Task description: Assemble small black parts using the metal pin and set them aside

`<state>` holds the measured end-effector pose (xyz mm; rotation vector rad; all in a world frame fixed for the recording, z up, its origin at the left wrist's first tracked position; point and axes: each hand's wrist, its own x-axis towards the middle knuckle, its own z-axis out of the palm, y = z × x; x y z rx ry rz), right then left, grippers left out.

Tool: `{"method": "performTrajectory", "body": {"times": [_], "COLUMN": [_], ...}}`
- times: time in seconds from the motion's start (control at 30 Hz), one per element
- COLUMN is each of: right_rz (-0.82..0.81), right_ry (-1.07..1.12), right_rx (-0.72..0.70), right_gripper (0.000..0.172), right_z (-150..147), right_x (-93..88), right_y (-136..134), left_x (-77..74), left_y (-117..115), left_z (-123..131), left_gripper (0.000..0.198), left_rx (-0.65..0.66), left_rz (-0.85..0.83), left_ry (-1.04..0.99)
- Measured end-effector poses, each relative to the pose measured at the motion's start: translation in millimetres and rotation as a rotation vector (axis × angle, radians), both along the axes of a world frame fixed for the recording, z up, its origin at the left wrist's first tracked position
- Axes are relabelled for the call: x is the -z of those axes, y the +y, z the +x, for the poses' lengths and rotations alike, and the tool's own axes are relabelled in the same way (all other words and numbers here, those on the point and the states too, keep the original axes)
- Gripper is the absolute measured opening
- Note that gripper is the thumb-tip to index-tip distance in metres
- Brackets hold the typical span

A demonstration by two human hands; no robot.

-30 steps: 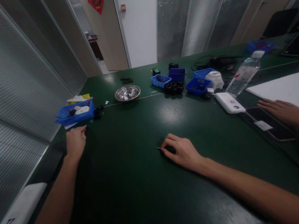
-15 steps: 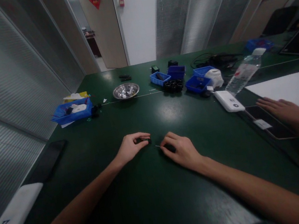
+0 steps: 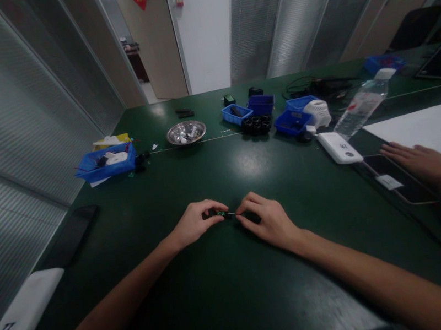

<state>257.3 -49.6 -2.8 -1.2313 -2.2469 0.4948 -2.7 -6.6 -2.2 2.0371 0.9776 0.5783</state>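
Over the middle of the green table, my left hand (image 3: pixel 196 223) pinches a small dark part with green on it (image 3: pixel 222 213) between thumb and fingers. Its exact kind is too small to tell. Just to the right, my right hand (image 3: pixel 266 219) has thumb and forefinger closed on a thin metal rod (image 3: pixel 231 214), whose other end is hidden in the hand. The rod's tip points left and meets, or nearly meets, the dark part. Both forearms reach in from the near edge.
A steel bowl (image 3: pixel 187 140) with small parts stands beyond the hands. Blue bins (image 3: pixel 292 122), a black cluster of parts (image 3: pixel 256 125) and a tilted plastic bottle (image 3: pixel 361 103) lie behind. Another person's hand (image 3: pixel 420 158) rests at right near a phone-like slab (image 3: pixel 406 186). White power banks (image 3: pixel 339 147) flank both sides.
My left hand has shifted slightly right and down, bringing the dark part up to the rod's tip. Green now shows on the part. My right hand has hardly moved.
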Motion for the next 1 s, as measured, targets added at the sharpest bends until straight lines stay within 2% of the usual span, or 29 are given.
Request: {"method": "performTrajectory", "body": {"times": [0.2, 0.43, 0.57, 0.67, 0.83, 0.9, 1.0], "right_rz": [0.005, 0.024, 0.026, 0.025, 0.050, 0.040, 0.022], "right_ry": [-0.015, -0.030, -0.017, 0.026, 0.037, 0.048, 0.065], "right_rx": [-0.018, -0.062, -0.078, 0.003, 0.214, 0.246, 0.250], "right_gripper": [0.010, 0.013, 0.016, 0.017, 0.015, 0.015, 0.014], "right_z": [-3, -5, -6, -5, -2, -1, -1], "right_x": [-0.3, 1.8, 3.2, 3.5, 3.9, 3.6, 2.6], "right_y": [-2, -2, -1, 1, 4, 4, 5], "left_x": [2.3, 9.1, 6.7, 2.9, 1.6, 0.0, -5.1], "left_y": [0, 0, -3, -4, -6, -7, -9], "left_z": [-2, -2, 0, 1, 1, 1, 2], "left_gripper": [0.021, 0.025, 0.028, 0.038, 0.066, 0.056, 0.023], "left_rx": [0.019, 0.114, 0.145, 0.131, 0.052, 0.042, 0.071], "left_rz": [0.025, 0.089, 0.081, 0.073, 0.017, 0.042, 0.149], "left_ry": [-0.056, -0.102, -0.095, -0.078, -0.022, 0.000, 0.032]}}
